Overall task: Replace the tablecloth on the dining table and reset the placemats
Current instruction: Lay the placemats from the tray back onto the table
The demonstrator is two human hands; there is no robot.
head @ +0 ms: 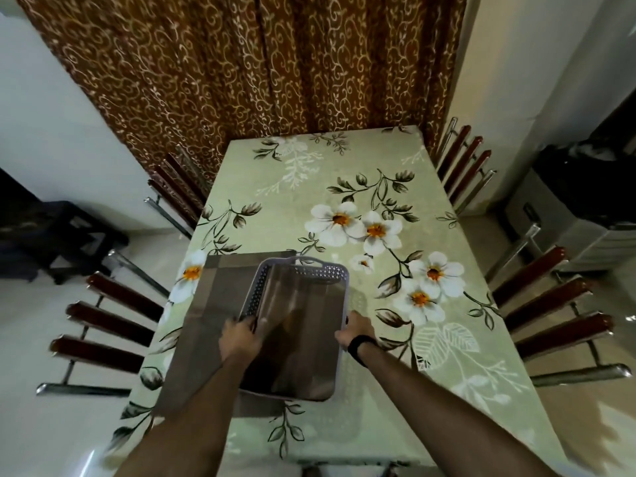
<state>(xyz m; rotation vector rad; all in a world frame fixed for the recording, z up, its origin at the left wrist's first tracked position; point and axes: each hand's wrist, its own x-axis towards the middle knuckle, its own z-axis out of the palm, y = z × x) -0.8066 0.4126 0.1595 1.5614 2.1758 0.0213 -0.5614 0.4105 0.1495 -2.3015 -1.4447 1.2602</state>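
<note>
Both hands, left [241, 333] and right [354, 330], grip the lilac tray [296, 325]; best lowered level, centred on the brown placemat [213, 304].

Both hands, left [241, 333] and right [354, 330], reach forward, fingers curled

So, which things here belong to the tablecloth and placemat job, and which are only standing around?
Part of the job:
- floral tablecloth
- brown placemat
- tray, held by left hand and right hand

Just standing around:
- chairs
- patterned curtain
- dark stool
</note>
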